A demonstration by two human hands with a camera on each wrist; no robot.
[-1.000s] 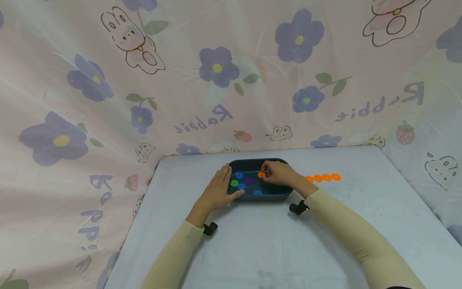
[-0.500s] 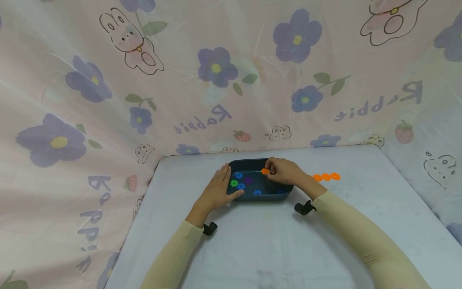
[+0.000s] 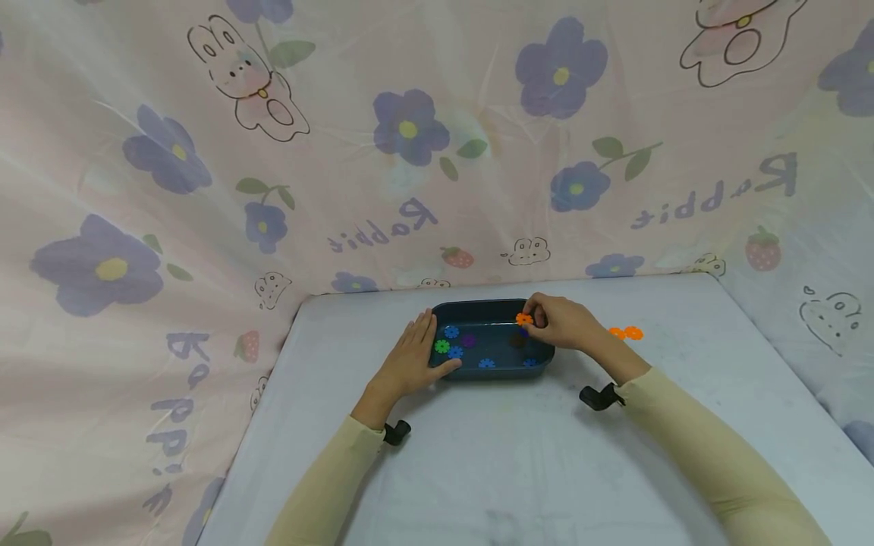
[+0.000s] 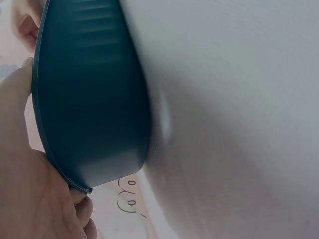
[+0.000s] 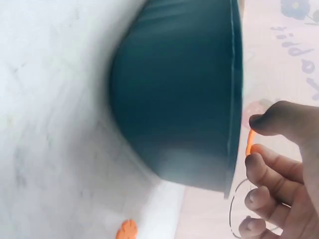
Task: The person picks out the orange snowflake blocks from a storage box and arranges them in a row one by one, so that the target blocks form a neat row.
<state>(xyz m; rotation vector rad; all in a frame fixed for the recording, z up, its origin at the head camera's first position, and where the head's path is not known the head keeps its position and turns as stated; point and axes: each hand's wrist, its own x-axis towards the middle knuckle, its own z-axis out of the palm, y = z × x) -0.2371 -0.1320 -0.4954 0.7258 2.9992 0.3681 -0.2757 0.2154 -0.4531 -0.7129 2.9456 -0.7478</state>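
A dark teal tray (image 3: 498, 374) lies on the table in the head view. My left hand (image 3: 411, 353) rests along its left end with straight fingers, the thumb (image 3: 447, 368) reaching along the front rim. Over the tray's right end, my right hand (image 3: 563, 324) pinches an orange flower-shaped piece (image 3: 523, 319) between thumb and fingers. The right wrist view shows this piece (image 5: 250, 142) edge-on, just past the rim. Inside the tray are several blue flower pieces (image 3: 451, 332), a green one (image 3: 442, 346), a purple one (image 3: 468, 341) and a dark brownish one (image 3: 518, 340).
Orange flower pieces (image 3: 633, 333) lie on the white table (image 3: 505, 455) right of the tray, partly hidden behind the right forearm. A printed curtain (image 3: 464, 197) hangs behind and beside the table. Black wrist cameras (image 3: 598, 397) stick out below both wrists.
My right hand has moved right and slightly up with the orange piece, from mid-tray to the right end, uncovering the dark piece and a front-right blue piece. The left hand stays put.
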